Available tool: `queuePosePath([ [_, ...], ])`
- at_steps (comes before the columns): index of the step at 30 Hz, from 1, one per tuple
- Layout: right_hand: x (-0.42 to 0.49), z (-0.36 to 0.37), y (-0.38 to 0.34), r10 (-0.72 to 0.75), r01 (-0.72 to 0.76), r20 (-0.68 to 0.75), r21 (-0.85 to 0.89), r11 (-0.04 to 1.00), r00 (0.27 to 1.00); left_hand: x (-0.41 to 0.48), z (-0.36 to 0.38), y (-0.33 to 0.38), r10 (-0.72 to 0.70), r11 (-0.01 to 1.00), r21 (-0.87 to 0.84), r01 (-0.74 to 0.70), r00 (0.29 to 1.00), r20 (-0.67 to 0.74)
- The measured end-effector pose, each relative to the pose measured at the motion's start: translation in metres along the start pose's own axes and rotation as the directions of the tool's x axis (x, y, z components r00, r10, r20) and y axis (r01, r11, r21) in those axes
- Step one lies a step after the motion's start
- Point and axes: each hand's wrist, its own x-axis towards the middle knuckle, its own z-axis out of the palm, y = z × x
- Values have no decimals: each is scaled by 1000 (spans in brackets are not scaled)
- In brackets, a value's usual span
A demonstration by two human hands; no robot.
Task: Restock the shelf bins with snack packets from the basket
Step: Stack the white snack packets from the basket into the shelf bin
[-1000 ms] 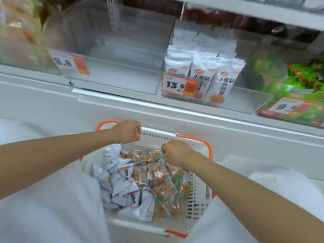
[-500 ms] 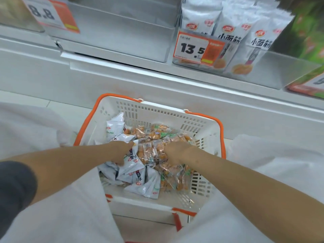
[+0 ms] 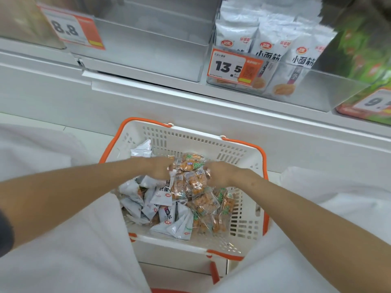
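A white basket with an orange rim [image 3: 196, 135] sits between my knees, holding grey-white snack packets [image 3: 163, 195] on its left and clear packets of orange snacks [image 3: 204, 203] on its right. My left hand [image 3: 160, 168] and my right hand [image 3: 220, 173] are down in the basket, gathering a bunch of clear orange packets [image 3: 190, 174] between them. Fingers of both hands curl against that bunch. Above, the clear shelf bin tagged 8.8 [image 3: 148, 60] has nothing in it.
A bin tagged 13.5 [image 3: 317, 89] holds upright grey-white bags [image 3: 273, 51]. A bin of green packets [image 3: 368, 66] is at the far right. The white shelf ledge [image 3: 190, 98] runs above the basket. White fabric over my legs [image 3: 63, 250] flanks the basket.
Both hands went from the basket's far rim down into the packets. They now close on a bunch of clear orange packets and lift it slightly. The view tilted down.
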Motion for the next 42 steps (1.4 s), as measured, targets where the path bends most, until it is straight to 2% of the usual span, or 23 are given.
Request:
queuePosePath([
  [2,-1,-6,2,-7,13,-37,176,984,999,-3,-24,7,82,986,-144,-89,995,-56],
  [4,-3,-12,2,-5,20,-39,393,920,999,-10,-39,16,86,921,-368,-129,988,-132],
  [5,-5,-15,1,-4,18,-30,511,860,1000,-13,-45,21,89,847,-510,-152,985,-146],
  [7,-8,-18,-3,-19,24,-15,671,741,1000,-18,-57,31,104,601,-777,-186,982,-155],
  [8,-9,-19,-5,-41,39,-15,711,703,999,-19,-64,35,115,476,-852,-218,976,-186],
  [10,-9,-19,-7,-83,90,-48,766,637,995,-18,-74,40,112,313,-909,-275,961,-252],
  [11,-10,-19,-9,-77,112,-82,792,600,994,-17,-77,43,94,272,-914,-301,954,-286],
  [15,-13,-20,-19,24,277,-326,837,472,945,-10,-87,46,-77,64,-927,-370,924,-374],
  [17,-14,-18,-23,76,368,-464,782,502,882,-8,-89,49,-149,-30,-926,-377,918,-368],
  [19,-13,-14,-24,139,383,-588,669,637,797,-8,-90,55,-179,-94,-922,-375,918,-355],
  [21,-11,-7,-19,155,359,-695,534,766,702,-9,-89,63,-182,-115,-917,-381,916,-357],
  [23,-13,-3,-16,149,382,-719,520,764,679,-10,-90,71,-179,-94,-913,-397,909,-377],
  [25,-18,-2,-17,142,439,-686,596,672,714,-14,-94,77,-155,-17,-896,-443,887,-435],
  [27,-21,-3,-17,127,458,-630,673,581,766,-21,-101,82,-116,106,-864,-492,857,-502],
  [29,-29,-13,-11,104,429,-584,695,577,805,-27,-106,91,-76,234,-813,-533,824,-562],
  [31,-44,-28,0,103,412,-582,679,607,807,-35,-112,107,-18,333,-742,-581,783,-622],
  [33,-61,-49,15,169,433,-634,675,598,755,-44,-126,132,54,363,-671,-647,733,-678],
  [35,-83,-74,31,209,465,-687,653,597,696,-53,-148,162,103,333,-616,-714,677,-728],
  [38,-116,-117,54,205,491,-766,568,661,609,-69,-190,211,169,337,-518,-786,591,-788],
  [42,-151,-175,83,285,498,-896,428,754,339,-88,-246,260,317,348,-318,-882,430,-846],
])
